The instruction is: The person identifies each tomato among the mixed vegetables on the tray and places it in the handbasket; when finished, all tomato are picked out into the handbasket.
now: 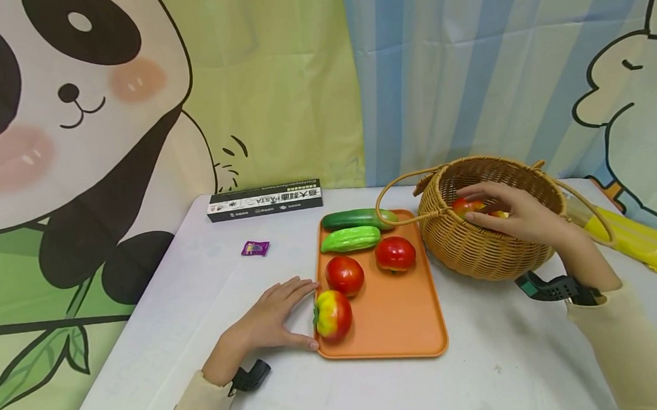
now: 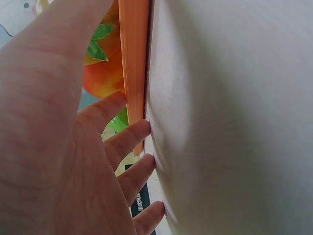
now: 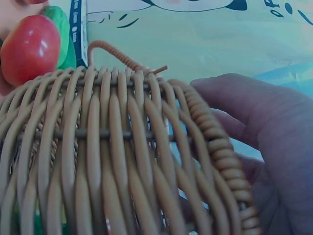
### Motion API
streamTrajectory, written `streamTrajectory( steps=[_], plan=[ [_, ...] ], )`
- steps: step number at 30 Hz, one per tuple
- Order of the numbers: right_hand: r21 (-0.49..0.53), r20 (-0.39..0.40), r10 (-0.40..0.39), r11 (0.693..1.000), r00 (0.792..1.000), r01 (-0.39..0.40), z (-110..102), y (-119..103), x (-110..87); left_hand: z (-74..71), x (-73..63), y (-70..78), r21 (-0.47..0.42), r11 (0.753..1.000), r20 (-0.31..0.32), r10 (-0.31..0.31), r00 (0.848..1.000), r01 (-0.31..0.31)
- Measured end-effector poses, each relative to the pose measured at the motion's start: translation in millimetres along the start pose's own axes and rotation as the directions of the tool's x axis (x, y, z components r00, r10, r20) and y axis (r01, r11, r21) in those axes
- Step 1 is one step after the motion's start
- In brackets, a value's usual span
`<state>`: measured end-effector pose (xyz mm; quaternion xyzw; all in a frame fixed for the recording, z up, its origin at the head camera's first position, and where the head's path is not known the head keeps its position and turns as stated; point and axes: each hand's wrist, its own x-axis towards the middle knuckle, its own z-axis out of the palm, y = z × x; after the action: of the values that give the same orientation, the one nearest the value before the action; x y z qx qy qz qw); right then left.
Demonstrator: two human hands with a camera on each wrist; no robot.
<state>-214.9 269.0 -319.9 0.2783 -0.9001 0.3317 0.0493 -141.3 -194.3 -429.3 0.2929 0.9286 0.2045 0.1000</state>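
My left hand (image 1: 273, 317) rests on the table at the left edge of the orange tray (image 1: 394, 327), fingers spread, thumb and fingertips right at its rim. Nearest to it on the tray is a red-and-yellow tomato (image 1: 333, 316) with green leaves. Two red tomatoes, one (image 1: 345, 275) beside the other (image 1: 395, 254), a light green cucumber (image 1: 350, 239) and a dark green cucumber (image 1: 352, 220) also lie there. My right hand (image 1: 515, 214) reaches over the wicker basket's (image 1: 480, 251) rim, fingers loosely bent. Below them shows a red fruit (image 1: 466, 207); the basket wall hides part of the hand in the right wrist view.
A black pasta box (image 1: 265, 200) lies at the back left, with a small purple packet (image 1: 255, 248) in front. A yellow package (image 1: 634, 237) lies right of the basket. One basket handle (image 1: 396, 194) hangs over the tray's back corner. Printed curtains stand behind the table.
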Motion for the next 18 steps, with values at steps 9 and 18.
streamTrajectory(
  steps=[9,18],
  plan=[
    [0.038,-0.065,-0.05,0.998,0.997,0.053,1.7,-8.4,-4.4,0.4,-0.3,0.0,-0.004,1.0,0.01,-0.015,1.0,0.015],
    [0.036,-0.092,-0.182,0.982,0.979,0.186,2.9,-21.1,-5.5,0.3,0.8,-0.8,-0.003,1.0,-0.004,0.002,1.0,-0.002]
  ],
)
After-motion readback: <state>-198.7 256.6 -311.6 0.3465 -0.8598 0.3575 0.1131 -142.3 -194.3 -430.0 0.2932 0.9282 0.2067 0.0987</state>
